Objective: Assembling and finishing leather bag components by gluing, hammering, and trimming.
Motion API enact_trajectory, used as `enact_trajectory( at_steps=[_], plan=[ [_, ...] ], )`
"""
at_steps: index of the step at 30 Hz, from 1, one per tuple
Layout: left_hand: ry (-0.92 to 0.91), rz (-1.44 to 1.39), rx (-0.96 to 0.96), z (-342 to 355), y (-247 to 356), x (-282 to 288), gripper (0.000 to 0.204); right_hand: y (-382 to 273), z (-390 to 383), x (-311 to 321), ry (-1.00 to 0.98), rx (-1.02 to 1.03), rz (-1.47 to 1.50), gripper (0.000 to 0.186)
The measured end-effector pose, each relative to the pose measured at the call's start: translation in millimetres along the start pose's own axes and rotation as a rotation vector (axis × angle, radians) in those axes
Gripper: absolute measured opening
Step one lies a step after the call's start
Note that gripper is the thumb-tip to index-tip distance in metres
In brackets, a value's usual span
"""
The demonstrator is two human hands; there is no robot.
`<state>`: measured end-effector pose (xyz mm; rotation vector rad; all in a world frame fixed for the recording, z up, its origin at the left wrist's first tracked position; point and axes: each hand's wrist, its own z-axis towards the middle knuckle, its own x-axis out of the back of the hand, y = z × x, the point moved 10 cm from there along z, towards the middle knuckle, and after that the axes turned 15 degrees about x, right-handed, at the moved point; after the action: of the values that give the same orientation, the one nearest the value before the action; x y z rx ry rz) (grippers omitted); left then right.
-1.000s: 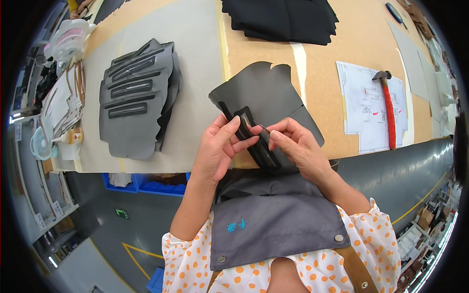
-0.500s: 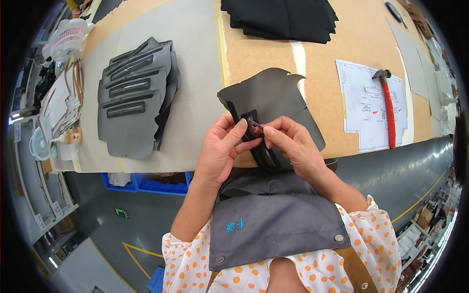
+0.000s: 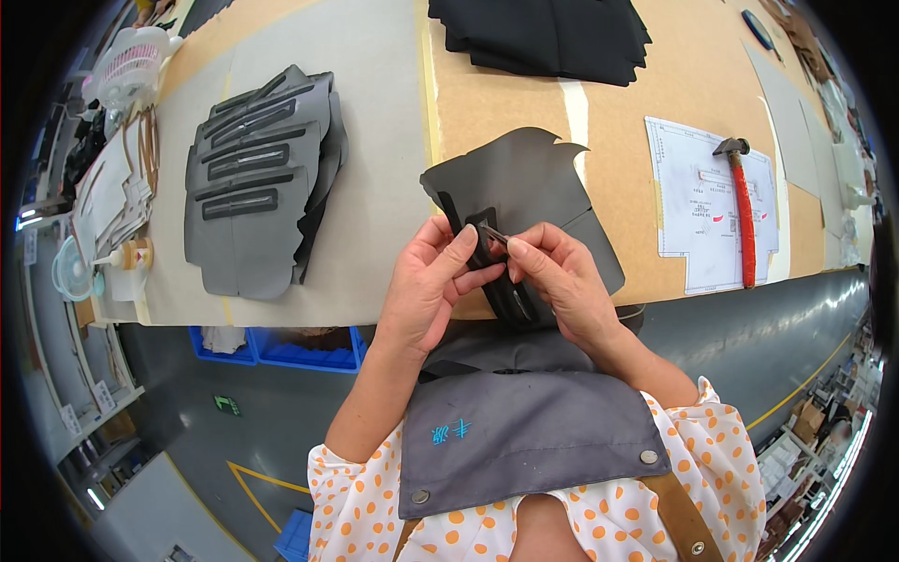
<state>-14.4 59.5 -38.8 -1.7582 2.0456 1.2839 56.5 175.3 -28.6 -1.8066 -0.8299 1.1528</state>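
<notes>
A dark grey sheet panel (image 3: pixel 534 173), leather-like, hangs over the table's front edge, with a black-bordered long slot (image 3: pixel 510 298) along its near left side. My left hand (image 3: pixel 429 281) grips that bordered edge, thumb on top and fingers curled beneath. At the slot's upper end, my right hand (image 3: pixel 562 276) pinches a small slim metal piece (image 3: pixel 493 233) between thumb and forefinger. Its tip points into the slot beside my left thumb. The fingers partly cover it, so its exact kind is unclear.
Several similar slotted grey panels (image 3: pixel 257 244) lie stacked at left. Black pieces (image 3: pixel 543 42) are piled at the far side. A red-handled hammer (image 3: pixel 743 215) rests on a printed paper pattern (image 3: pixel 679 234) at right. A glue bottle (image 3: pixel 131 254) stands at the left edge; blue bins (image 3: pixel 309 356) sit below.
The view has shifted slightly. Both hands keep the same hold on the panel and the slim metal piece, almost unmoved.
</notes>
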Motion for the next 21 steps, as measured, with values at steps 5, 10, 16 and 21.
enact_trajectory(
  at_steps=[5,10,16,21],
  plan=[
    [0.010,0.003,0.000,-0.2,-0.4,-0.1,0.021,1.1,0.7,0.5,0.004,0.011,-0.007,0.023],
    [0.002,0.004,0.004,1.2,-1.6,1.5,0.023,-0.6,0.6,0.7,0.006,0.011,-0.025,0.023],
    [0.013,-0.008,0.005,0.7,-1.0,-1.4,0.020,2.7,0.9,1.8,0.010,0.013,-0.007,0.023],
    [0.011,-0.001,0.007,1.1,-0.9,-2.0,0.021,4.2,0.3,2.0,0.018,0.009,0.012,0.023]
  ],
)
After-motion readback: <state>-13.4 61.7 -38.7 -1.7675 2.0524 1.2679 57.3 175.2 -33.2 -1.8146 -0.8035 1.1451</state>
